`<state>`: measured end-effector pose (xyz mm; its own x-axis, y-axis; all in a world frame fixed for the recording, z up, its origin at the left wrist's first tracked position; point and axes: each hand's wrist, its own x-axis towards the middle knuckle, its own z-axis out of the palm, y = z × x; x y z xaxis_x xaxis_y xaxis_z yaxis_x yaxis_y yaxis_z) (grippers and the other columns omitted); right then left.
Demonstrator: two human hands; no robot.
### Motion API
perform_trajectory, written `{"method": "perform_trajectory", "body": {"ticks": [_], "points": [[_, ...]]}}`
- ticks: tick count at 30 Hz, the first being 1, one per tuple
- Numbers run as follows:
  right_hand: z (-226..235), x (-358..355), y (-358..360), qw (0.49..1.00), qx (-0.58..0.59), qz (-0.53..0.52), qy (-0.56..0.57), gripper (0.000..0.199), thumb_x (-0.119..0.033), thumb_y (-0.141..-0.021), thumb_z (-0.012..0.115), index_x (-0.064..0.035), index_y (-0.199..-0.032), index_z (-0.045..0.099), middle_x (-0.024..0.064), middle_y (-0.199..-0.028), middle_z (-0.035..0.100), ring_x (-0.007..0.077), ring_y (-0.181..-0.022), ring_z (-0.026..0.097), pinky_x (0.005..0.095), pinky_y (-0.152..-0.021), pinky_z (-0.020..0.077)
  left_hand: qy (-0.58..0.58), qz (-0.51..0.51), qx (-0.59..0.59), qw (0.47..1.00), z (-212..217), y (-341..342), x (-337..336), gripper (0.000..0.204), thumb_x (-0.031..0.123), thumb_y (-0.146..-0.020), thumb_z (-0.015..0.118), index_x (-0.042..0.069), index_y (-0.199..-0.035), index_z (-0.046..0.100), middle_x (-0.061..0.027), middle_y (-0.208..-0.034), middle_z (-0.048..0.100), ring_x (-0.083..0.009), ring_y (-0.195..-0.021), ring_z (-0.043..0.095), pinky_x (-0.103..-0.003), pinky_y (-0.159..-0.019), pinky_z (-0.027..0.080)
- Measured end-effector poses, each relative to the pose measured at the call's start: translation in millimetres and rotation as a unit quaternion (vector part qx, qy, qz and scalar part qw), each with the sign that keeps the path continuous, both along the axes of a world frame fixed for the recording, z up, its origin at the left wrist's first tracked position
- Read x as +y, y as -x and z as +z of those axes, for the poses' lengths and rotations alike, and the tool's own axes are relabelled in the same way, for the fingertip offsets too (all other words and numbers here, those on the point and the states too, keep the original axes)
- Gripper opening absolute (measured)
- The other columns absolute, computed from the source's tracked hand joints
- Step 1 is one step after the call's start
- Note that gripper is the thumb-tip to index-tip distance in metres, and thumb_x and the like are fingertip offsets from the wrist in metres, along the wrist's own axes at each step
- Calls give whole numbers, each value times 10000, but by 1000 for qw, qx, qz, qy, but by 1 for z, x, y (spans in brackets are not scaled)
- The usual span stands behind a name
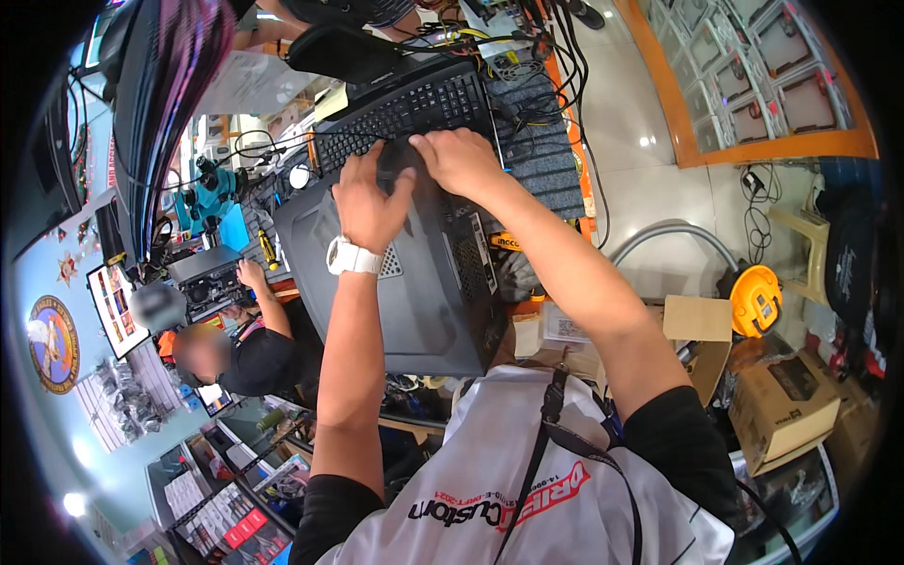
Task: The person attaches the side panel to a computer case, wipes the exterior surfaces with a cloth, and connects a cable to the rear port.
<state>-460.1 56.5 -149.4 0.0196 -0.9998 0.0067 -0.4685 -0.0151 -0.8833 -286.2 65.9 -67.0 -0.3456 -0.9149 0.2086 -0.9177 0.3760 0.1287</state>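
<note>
A black desktop computer case (330,292) lies on its side in front of me, its vented face turned to the right. My left hand (370,207), with a white watch on the wrist, grips its far end, thumb apart from the fingers. Close beside it, my right hand (459,162) is closed at the far right corner of the case, fingers curled and partly hidden. Just beyond both hands lies a black keyboard (405,111).
A monitor (174,104) stands at the left. There, another person (264,353) reaches toward an opened device (212,278). A yellow screwdriver (268,250) lies beside the case. At the right are cables, cardboard boxes (786,400), a yellow-topped vacuum (756,301) and a glass display cabinet (744,66).
</note>
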Motion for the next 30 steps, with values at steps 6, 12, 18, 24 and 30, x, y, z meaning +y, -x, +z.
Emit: {"method": "perform_trajectory", "body": {"ticks": [6, 12, 18, 24, 30], "points": [[-2, 6, -10, 992, -101, -36, 67, 512, -431, -1117, 498, -11, -964, 748, 273, -1019, 774, 512, -1048, 717, 575, -953, 552, -103, 110, 239, 959, 26, -43, 59, 248, 98, -984, 504, 11, -1038, 730, -66, -779, 612, -161, -695, 523, -346, -644, 414], [4, 2, -11, 990, -35, -16, -136, 533, -479, -1125, 484, -56, -1146, 808, 294, -1127, 765, 531, -1129, 696, 567, -1018, 539, -269, 182, 269, 907, 46, -81, 127, 252, 85, -996, 498, -20, -982, 726, -136, -785, 662, -224, -683, 576, -379, -695, 473], [-10, -5, -14, 999, -38, -13, 0, 471, -402, -1102, 509, -31, -1253, 757, 307, -1212, 745, 531, -1176, 679, 557, -1052, 524, -215, 133, 313, 915, 44, -110, 168, 387, 68, -1010, 426, -31, -1114, 786, -104, -802, 624, -190, -722, 567, -360, -709, 476], [10, -11, -10, 991, 44, -20, -122, 583, -518, -1126, 462, -29, -1162, 778, 290, -1151, 765, 516, -1153, 698, 571, -1035, 529, -381, 209, 572, 696, 38, -114, 173, 448, 54, -1069, 399, -53, -1445, 617, -38, -879, 666, -124, -699, 577, -277, -712, 486], [74, 125, -11, 993, -101, 32, 62, 83, -132, -953, 810, -78, -994, 762, 31, -874, 716, 141, -748, 671, 318, -668, 524, -395, 167, 689, 585, 43, -62, 186, 609, 113, -1121, 494, 80, -1704, 319, -215, -1419, 700, -223, -1165, 710, -335, -978, 556]]}}
